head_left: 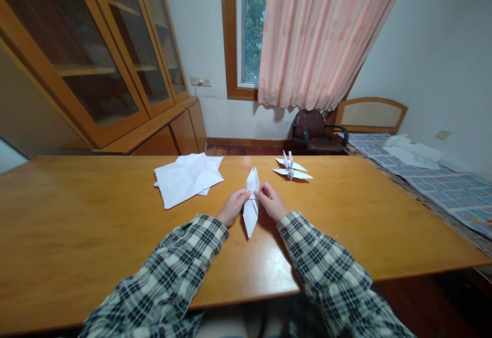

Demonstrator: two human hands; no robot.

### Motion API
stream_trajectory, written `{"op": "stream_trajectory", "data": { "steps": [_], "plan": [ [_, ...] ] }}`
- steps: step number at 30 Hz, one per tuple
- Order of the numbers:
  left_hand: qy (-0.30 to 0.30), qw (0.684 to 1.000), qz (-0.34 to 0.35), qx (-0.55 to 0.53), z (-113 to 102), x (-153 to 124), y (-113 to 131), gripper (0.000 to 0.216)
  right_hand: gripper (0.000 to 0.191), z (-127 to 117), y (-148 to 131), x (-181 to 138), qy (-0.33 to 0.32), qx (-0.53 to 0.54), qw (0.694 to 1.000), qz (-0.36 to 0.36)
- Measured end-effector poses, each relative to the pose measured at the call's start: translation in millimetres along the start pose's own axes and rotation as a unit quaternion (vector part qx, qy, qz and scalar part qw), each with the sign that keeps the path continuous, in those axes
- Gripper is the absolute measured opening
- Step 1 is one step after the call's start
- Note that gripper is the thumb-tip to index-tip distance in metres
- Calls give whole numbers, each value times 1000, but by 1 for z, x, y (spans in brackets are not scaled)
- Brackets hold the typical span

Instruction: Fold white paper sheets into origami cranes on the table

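A long, narrow piece of folded white paper (251,218), pointed at its near end and split into two tips at its far end, is held just above or on the wooden table (115,256). My left hand (232,207) pinches its left edge near the middle, thumb on top. From the other side my right hand (271,202) grips the right edge with thumb and bent fingers. Both hands are closed on the paper, and the fingers beneath it are hidden.
Two folded paper cranes (291,169) stand beyond my right hand. Loose white paper sheets (188,179), creased and overlapping, lie to the left. Past the table are a brown armchair (309,129), a bed (423,174) at the right and a glass-fronted cabinet (96,71) at the left.
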State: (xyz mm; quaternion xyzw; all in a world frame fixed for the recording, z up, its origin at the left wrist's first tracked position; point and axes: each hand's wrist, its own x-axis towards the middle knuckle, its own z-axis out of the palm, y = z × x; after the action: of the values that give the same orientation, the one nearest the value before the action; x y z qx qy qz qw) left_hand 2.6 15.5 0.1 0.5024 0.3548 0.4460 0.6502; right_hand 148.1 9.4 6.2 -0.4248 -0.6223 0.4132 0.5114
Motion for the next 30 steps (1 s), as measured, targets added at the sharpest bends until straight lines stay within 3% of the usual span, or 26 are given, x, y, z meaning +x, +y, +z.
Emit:
{"op": "stream_trajectory", "data": {
  "steps": [8, 15, 19, 30],
  "plan": [
    [-4, 1000, 14, 6, 3, 0, -1, 36, 20, 1, -2, -1, 33, -23, 999, -2],
    [-9, 998, 38, 45, 4, -2, 0, 36, 28, 0, 6, 2, 79, -35, 996, 23],
    [-16, 998, 37, 51, 3, -2, 1, 37, 29, -1, 6, 3, 50, -18, 998, 41],
    [-110, 992, -9, 52, 1, -5, -2, 39, 29, -2, -9, 2, 49, 86, 993, 67]
  ]
}}
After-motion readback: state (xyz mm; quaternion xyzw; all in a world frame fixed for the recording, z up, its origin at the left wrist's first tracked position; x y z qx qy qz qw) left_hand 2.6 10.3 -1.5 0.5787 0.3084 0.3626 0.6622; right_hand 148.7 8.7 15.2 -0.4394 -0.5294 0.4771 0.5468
